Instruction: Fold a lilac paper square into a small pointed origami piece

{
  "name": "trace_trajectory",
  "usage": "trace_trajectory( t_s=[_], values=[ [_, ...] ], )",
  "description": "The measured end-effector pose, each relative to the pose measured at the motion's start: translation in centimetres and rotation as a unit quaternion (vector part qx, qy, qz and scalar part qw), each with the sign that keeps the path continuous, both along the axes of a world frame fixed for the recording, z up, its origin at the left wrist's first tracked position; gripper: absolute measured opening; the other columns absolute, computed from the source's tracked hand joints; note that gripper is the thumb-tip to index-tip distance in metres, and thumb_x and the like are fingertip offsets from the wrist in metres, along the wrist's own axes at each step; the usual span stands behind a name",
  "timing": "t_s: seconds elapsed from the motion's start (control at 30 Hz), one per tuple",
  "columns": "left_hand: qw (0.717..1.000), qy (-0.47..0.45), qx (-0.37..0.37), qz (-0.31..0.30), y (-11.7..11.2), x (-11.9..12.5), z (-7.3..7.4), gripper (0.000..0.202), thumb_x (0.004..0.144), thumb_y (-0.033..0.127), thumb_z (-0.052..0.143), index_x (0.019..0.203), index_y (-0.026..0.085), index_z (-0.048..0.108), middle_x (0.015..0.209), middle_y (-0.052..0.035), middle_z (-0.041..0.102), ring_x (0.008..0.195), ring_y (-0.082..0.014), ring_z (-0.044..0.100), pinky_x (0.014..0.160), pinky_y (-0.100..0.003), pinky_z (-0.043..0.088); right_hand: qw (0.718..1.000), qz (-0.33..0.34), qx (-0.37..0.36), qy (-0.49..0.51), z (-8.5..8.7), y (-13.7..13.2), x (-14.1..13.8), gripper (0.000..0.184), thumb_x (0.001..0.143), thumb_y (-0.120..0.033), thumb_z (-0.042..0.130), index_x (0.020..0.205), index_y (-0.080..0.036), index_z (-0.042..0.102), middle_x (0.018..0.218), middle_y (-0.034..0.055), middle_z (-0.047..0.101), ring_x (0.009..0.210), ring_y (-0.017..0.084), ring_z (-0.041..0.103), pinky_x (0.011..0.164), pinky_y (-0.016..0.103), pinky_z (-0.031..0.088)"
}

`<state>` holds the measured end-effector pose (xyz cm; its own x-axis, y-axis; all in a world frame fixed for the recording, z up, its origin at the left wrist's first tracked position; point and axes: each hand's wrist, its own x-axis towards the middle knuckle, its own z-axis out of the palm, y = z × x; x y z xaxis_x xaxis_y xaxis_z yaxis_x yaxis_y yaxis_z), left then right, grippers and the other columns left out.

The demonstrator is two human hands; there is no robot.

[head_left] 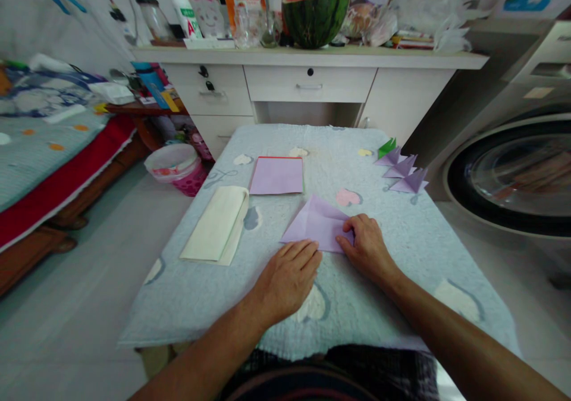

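A sheet of purple origami paper (314,222), folded to a triangle-like shape with crease lines, lies on the cloth-covered table in front of me. My left hand (289,273) rests flat, its fingertips on the paper's near edge. At the paper's right corner, my right hand (368,243) pinches the edge between thumb and curled fingers. Beyond the folded sheet sits a stack of square paper (276,176), purple on top with a red edge showing. Several folded purple paper pieces (409,181) and a green one (387,147) stand at the far right corner.
A folded cream paper or cloth (216,225) lies on the table's left. Behind stands a white cabinet (307,85) bearing a cut watermelon (314,23), bottles and bags. A washing machine (513,169) is at the right; a pink bin (182,172) and a bed (53,163) are at the left.
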<state>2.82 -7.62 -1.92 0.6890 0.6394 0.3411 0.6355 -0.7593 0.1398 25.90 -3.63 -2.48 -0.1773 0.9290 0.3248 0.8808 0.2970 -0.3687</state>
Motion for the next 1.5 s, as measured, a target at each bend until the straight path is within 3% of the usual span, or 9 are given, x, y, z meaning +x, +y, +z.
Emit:
trace_trajectory(
  t_s=[0.17,0.33,0.43,0.67,1.0,1.33,1.5],
  values=[
    [1.0,-0.003,-0.011,0.002,0.0,0.0,0.0,0.032,0.094,0.023,0.05,0.124,0.016,0.058,0.133,-0.0096,0.061,0.123,-0.0238,0.056,0.104,-0.043,0.044,0.998,0.03,0.035,-0.04,0.9,-0.4,-0.5,0.008,0.084,-0.022,0.06,0.091,-0.019,0.062,0.095,0.01,0.059,0.088,0.026,0.047,0.076,0.039,0.036],
    [1.0,0.003,-0.014,0.006,-0.1,0.1,0.2,0.032,0.094,0.023,0.049,0.125,0.016,0.057,0.131,-0.0091,0.062,0.123,-0.023,0.055,0.105,-0.042,0.042,0.98,0.191,0.02,-0.053,1.6,-0.4,-0.7,0.022,0.091,-0.012,0.048,0.091,-0.021,0.068,0.096,0.008,0.064,0.086,0.022,0.049,0.078,0.037,0.037],
    [1.0,0.001,-0.011,0.008,-0.1,0.2,0.2,0.033,0.093,0.023,0.051,0.125,0.016,0.057,0.131,-0.0096,0.062,0.123,-0.0226,0.055,0.105,-0.042,0.042,0.971,0.231,0.01,-0.059,1.8,-0.4,-0.6,0.024,0.091,-0.01,0.045,0.089,-0.018,0.068,0.091,0.008,0.064,0.083,0.02,0.051,0.078,0.035,0.038],
    [1.0,0.004,-0.008,0.01,0.0,0.2,0.3,0.031,0.094,0.023,0.049,0.123,0.015,0.058,0.13,-0.0093,0.062,0.122,-0.0232,0.056,0.106,-0.041,0.042,0.96,0.232,0.018,-0.156,2.8,-1.3,-1.3,0.023,0.087,-0.015,0.054,0.105,-0.018,0.068,0.093,0.0102,0.063,0.086,0.023,0.051,0.08,0.039,0.037],
    [1.0,-0.001,0.005,0.008,0.0,0.2,0.2,0.031,0.095,0.021,0.046,0.122,0.015,0.059,0.13,-0.0099,0.063,0.124,-0.0216,0.054,0.107,-0.04,0.042,0.964,0.241,0.027,-0.112,2.2,-1.6,-1.6,0.023,0.09,-0.019,0.052,0.107,-0.015,0.067,0.103,0.0134,0.065,0.093,0.026,0.053,0.081,0.04,0.042],
    [1.0,0.004,-0.01,0.01,0.0,0.0,0.2,0.032,0.095,0.022,0.045,0.123,0.015,0.058,0.133,-0.0094,0.061,0.127,-0.0222,0.053,0.109,-0.04,0.042,0.964,0.227,0.032,-0.134,2.1,-1.9,-1.8,0.025,0.092,-0.02,0.05,0.11,-0.014,0.066,0.109,0.0141,0.066,0.093,0.026,0.055,0.081,0.041,0.044],
    [1.0,-0.004,0.016,0.004,-0.1,0.0,0.1,0.031,0.093,0.018,0.046,0.121,0.014,0.059,0.131,-0.0108,0.062,0.127,-0.0235,0.053,0.109,-0.042,0.043,0.965,0.217,0.03,-0.144,2.2,-2.0,-2.0,0.024,0.092,-0.02,0.05,0.108,-0.012,0.067,0.107,0.0146,0.066,0.091,0.026,0.055,0.079,0.041,0.044]
  ],
)
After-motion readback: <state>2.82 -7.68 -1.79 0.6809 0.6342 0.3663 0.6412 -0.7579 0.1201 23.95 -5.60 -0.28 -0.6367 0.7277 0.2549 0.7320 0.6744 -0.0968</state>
